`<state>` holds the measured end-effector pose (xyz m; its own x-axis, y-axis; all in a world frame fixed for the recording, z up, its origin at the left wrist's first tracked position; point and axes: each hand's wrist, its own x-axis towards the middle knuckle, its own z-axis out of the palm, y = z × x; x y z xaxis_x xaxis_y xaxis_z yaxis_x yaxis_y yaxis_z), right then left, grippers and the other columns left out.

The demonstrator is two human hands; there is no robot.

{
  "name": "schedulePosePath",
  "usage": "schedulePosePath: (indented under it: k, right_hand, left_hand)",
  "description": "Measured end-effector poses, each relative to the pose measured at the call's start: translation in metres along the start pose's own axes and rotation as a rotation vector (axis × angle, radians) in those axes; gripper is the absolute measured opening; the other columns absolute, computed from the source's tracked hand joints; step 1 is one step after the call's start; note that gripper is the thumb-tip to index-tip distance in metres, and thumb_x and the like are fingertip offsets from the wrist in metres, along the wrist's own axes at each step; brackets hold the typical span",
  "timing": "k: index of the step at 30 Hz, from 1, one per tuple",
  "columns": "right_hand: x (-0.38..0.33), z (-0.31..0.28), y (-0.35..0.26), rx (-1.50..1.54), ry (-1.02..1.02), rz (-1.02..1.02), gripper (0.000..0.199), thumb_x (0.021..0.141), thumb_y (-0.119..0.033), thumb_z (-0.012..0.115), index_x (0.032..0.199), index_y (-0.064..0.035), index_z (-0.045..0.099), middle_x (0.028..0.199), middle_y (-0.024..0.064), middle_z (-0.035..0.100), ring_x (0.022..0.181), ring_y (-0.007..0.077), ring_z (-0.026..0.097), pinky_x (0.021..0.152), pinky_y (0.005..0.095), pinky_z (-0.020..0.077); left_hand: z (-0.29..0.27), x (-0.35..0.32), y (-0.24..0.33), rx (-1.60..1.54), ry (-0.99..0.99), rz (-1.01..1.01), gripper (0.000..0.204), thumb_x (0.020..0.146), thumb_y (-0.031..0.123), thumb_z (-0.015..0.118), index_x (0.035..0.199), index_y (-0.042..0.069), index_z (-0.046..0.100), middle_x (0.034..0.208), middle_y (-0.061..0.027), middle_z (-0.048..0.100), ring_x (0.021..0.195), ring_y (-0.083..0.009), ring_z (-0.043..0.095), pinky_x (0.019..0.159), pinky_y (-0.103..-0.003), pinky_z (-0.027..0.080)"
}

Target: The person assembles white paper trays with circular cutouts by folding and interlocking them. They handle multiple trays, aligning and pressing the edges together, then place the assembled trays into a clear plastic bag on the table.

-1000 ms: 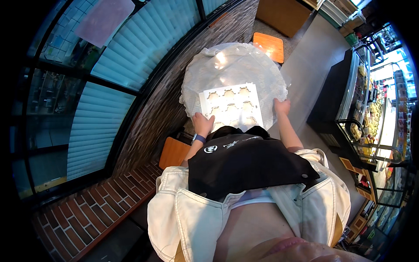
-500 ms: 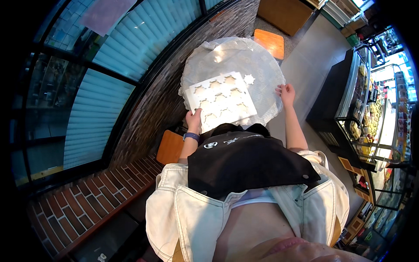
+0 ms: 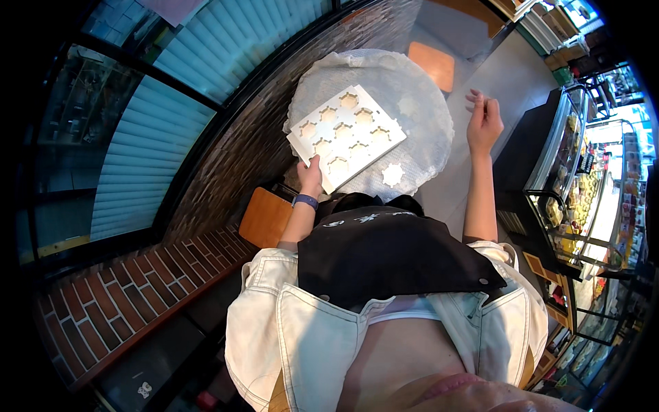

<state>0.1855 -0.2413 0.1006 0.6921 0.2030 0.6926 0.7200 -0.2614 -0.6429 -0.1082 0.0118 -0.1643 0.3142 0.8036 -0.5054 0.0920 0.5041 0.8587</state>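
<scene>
White cut-out panel (image 3: 340, 145) is held askew over the left half of a round cloth-covered table (image 3: 429, 134), its near-left edge pinched by the left hand (image 3: 311, 176), presumably for steadiness, while the right hand (image 3: 485, 123), fingers loosely parted and apparently empty, hovers beyond the right rim.

Black-framed windows (image 3: 75, 113) with pale blue blinds (image 3: 141, 158) rise above a stone-strip wall (image 3: 261, 110) and a brick ledge (image 3: 144, 295). Orange-brown chairs (image 3: 431, 65) flank a round, cloth-draped table (image 3: 425, 137). Across the grey floor (image 3: 522, 69) stands a black-sided glass display case (image 3: 564, 161) (brightly lit inside).
</scene>
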Motion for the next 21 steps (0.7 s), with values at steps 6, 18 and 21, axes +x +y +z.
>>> schedulePosePath:
  k: [6,18,21]
  right_hand:
    - [0.021,-0.035,-0.038,-0.156,-0.034,-0.186,0.014,0.101,-0.006,0.055,0.101,0.0048,0.064,0.104,0.0143,0.073,0.088,0.0177,0.073,0.073,0.0283,0.0623]
    - [0.002,-0.044,-0.102,-0.157,-0.193,-0.818,0.035,0.076,0.000,0.074,0.066,-0.0041,0.041,0.101,0.0214,0.073,0.078,0.0302,0.071,0.063,0.0347,0.0575]
    - [-0.021,-0.040,-0.112,-0.027,-0.417,-0.842,0.032,0.076,-0.003,0.075,0.070,-0.0045,0.044,0.104,0.0180,0.073,0.081,0.0291,0.071,0.061,0.0344,0.0569]
  left_hand:
    - [0.031,-0.017,0.007,0.275,-0.150,0.116,0.040,0.083,0.022,0.078,0.107,-0.004,0.059,0.100,-0.0155,0.066,0.089,-0.0240,0.063,0.079,-0.035,0.050]
    - [0.057,-0.047,0.139,-0.381,-0.495,-0.216,0.111,0.084,0.076,0.056,0.151,-0.007,0.023,0.150,-0.0313,0.034,0.137,-0.0453,0.038,0.114,-0.057,0.031]
    - [0.048,-0.059,0.202,-0.832,-0.900,-0.293,0.123,0.080,0.086,0.046,0.156,-0.003,0.007,0.155,-0.0323,0.024,0.141,-0.0518,0.029,0.109,-0.074,0.025]
